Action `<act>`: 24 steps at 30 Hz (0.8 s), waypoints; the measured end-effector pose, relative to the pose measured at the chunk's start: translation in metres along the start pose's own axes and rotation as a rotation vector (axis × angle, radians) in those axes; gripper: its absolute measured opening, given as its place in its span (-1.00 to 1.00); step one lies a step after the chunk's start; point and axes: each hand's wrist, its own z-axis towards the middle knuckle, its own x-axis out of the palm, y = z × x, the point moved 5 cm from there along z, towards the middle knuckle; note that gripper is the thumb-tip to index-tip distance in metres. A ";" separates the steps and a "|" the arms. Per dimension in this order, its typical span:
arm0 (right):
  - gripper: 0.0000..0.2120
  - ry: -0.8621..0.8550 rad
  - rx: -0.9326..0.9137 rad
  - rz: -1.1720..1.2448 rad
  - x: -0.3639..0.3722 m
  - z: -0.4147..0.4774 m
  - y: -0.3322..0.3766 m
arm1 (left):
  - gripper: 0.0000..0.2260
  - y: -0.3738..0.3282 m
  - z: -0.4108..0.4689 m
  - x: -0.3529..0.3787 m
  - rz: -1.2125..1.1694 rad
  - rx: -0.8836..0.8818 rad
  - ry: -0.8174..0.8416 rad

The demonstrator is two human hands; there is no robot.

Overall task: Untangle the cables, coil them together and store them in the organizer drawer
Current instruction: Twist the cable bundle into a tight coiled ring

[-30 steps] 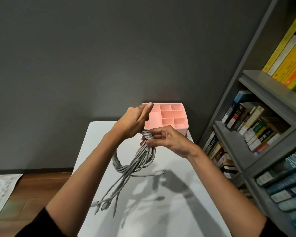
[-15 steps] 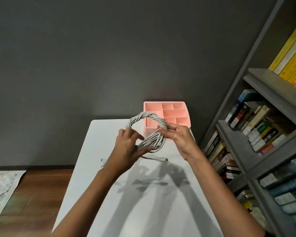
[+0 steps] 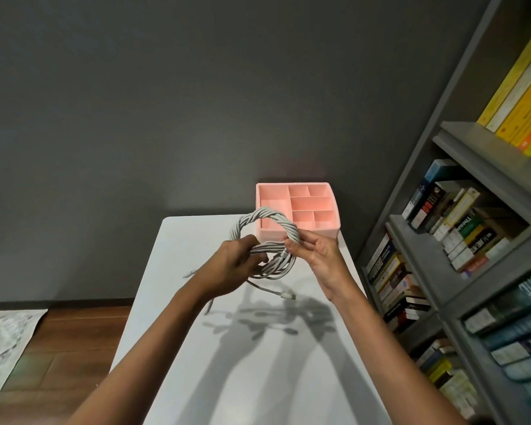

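Several grey cables (image 3: pixel 265 220) are wound together into one coil, held in the air above the white table (image 3: pixel 252 357). My left hand (image 3: pixel 232 266) grips the coil's lower left side. My right hand (image 3: pixel 314 256) pinches its right side between thumb and fingers. A loose cable end with a plug (image 3: pixel 287 295) hangs below the coil, and other ends stick out under my left wrist. The pink organizer drawer (image 3: pixel 331 231) sits just behind the coil at the table's far edge, its compartments showing nothing inside.
A grey bookshelf (image 3: pixel 460 240) packed with books stands close along the table's right side. A dark wall rises behind the table. Wooden floor and a patterned rug (image 3: pixel 0 342) lie to the left.
The hanging cables were lifted and turned into a raised ring a second ago. Since half a second ago both hands and the coil have stayed almost in place.
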 end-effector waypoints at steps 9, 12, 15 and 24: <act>-0.77 -0.139 -0.093 -0.167 0.007 -0.001 -0.012 | -0.76 -0.005 0.013 -0.013 -0.037 -0.157 -0.041; -0.82 -0.257 -0.086 -0.290 0.010 -0.003 -0.020 | -0.67 -0.006 0.018 -0.011 0.033 -0.197 -0.037; -0.82 -0.374 -0.082 -0.357 0.016 -0.007 -0.018 | -0.66 -0.012 0.016 -0.005 0.064 -0.220 -0.078; -0.89 -0.301 0.491 0.713 0.031 -0.003 -0.035 | -0.67 -0.029 -0.029 0.043 -0.074 -0.112 -0.231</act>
